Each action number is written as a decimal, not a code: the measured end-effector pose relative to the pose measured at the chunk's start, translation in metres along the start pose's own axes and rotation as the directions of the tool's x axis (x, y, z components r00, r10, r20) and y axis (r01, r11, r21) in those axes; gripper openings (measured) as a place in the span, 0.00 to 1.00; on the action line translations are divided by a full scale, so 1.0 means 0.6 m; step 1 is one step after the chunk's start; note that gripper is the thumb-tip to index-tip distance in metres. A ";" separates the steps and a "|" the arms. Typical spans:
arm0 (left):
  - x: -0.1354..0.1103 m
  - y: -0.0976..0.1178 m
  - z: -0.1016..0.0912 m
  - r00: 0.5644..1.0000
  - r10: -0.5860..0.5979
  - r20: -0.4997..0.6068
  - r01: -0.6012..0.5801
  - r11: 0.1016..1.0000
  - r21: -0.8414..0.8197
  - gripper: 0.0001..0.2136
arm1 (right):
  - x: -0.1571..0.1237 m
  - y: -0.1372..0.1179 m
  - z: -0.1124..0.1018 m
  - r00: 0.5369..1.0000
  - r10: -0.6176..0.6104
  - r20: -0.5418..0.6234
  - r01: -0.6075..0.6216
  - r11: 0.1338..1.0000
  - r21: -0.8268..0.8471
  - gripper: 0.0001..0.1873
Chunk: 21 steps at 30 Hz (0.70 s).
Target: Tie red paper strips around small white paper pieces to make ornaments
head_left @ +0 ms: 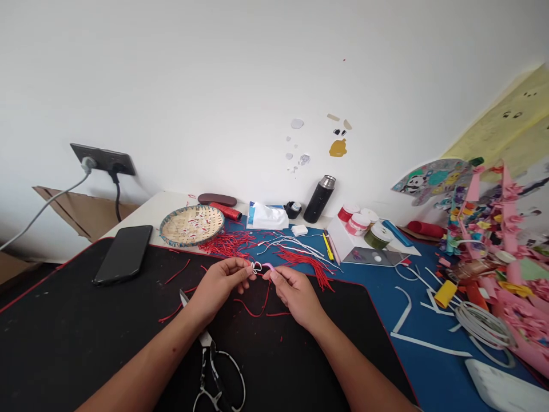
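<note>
My left hand (221,281) and my right hand (294,292) meet over the black mat (77,337). The fingertips of both are pinched on a small piece made of a white cord loop (256,266) and a pink strip (269,266). A red cord (257,309) hangs from it and lies curved on the mat between my hands. Black-and-white scissors (217,366) lie under my left forearm. Loose red strips (227,243) and white strips (291,245) lie just beyond my hands.
A black phone (124,253) and a woven basket (191,225) sit at left. A black flask (319,198), tissue pack (266,216), tape rolls (364,226) and a clear stand (371,256) are at the back. Pink paper craft (501,246) crowds the right.
</note>
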<state>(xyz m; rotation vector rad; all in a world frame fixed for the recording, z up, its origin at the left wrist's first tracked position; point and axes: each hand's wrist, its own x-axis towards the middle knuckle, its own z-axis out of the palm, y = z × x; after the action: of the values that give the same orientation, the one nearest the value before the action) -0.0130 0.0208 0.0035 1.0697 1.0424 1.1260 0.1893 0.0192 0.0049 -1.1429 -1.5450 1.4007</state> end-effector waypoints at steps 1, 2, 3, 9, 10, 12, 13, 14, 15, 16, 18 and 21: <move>0.000 0.001 0.000 1.000 -0.002 0.004 0.002 1.000 0.002 0.13 | 0.000 0.001 0.000 1.000 -0.003 0.004 0.003 1.000 -0.001 0.27; 0.000 0.001 0.001 1.000 -0.005 0.008 0.005 1.000 0.002 0.13 | 0.001 0.002 0.000 1.000 -0.006 0.007 0.006 1.000 -0.001 0.26; -0.001 0.002 0.001 1.000 -0.008 0.011 0.008 1.000 0.001 0.13 | 0.001 0.003 -0.001 1.000 -0.008 0.010 0.008 1.000 -0.001 0.26; -0.001 0.002 0.003 1.000 -0.020 0.017 0.020 0.999 -0.029 0.15 | 0.001 0.009 -0.002 1.000 -0.019 0.015 0.020 1.000 -0.019 0.26; -0.001 0.002 0.003 1.000 -0.022 0.016 0.022 0.999 -0.031 0.15 | 0.001 0.010 -0.002 1.000 -0.018 0.015 0.018 1.000 -0.021 0.26; -0.001 0.002 0.003 1.000 -0.026 0.016 0.026 0.999 -0.030 0.16 | 0.000 0.009 -0.002 1.000 -0.014 0.012 0.015 1.000 -0.026 0.26; -0.001 0.003 0.003 1.000 -0.027 0.015 0.028 0.999 -0.029 0.16 | 0.000 0.008 -0.002 1.000 -0.012 0.012 0.012 1.000 -0.028 0.26; -0.001 0.003 0.003 0.999 -0.028 0.016 0.028 0.999 -0.026 0.15 | 0.000 0.008 -0.002 1.000 -0.010 0.014 0.010 1.000 -0.027 0.26; -0.002 0.004 0.003 0.999 -0.028 0.017 0.028 0.999 -0.023 0.15 | 0.001 0.007 -0.001 1.000 -0.008 0.016 0.008 1.000 -0.023 0.27; -0.001 0.004 0.003 0.999 -0.028 0.018 0.028 0.999 -0.020 0.15 | 0.001 0.006 -0.001 1.000 -0.006 0.019 0.007 1.000 -0.019 0.26; -0.001 0.004 0.003 0.999 -0.027 0.018 0.028 1.000 -0.015 0.15 | 0.001 0.006 -0.001 1.000 -0.002 0.026 0.002 1.000 -0.013 0.26; 0.001 0.001 0.002 0.999 -0.027 0.019 0.027 1.000 -0.010 0.16 | 0.001 0.007 0.000 0.999 0.004 0.033 -0.003 1.000 -0.018 0.26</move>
<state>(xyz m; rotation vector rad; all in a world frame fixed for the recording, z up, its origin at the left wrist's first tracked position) -0.0117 0.0210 0.0045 1.0535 1.0330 1.0965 0.1898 0.0200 0.0010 -1.1393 -1.5826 1.4169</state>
